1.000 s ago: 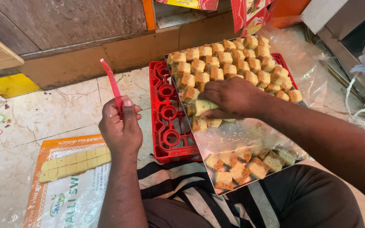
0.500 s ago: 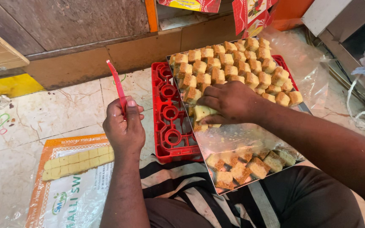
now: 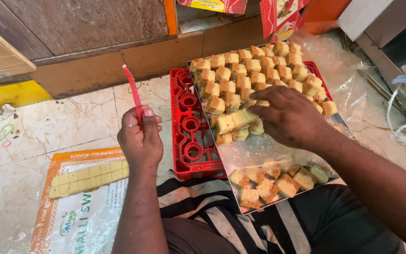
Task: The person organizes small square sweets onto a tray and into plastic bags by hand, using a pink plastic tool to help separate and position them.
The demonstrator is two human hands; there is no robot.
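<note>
Head view, left hand: the left hand is closed in a fist around a thin red strip, which points up toward 11 o'clock.
Head view, right hand: the right hand pinches a pale sweet block with curled fingers.
Block position: it lies at 3 o'clock from the left hand, its long axis toward 2 o'clock; the right hand is nearer.
Edges: the steel tray rests on a red crate.
Open room: a bare film patch at 6 o'clock, before the front sweets.
</note>
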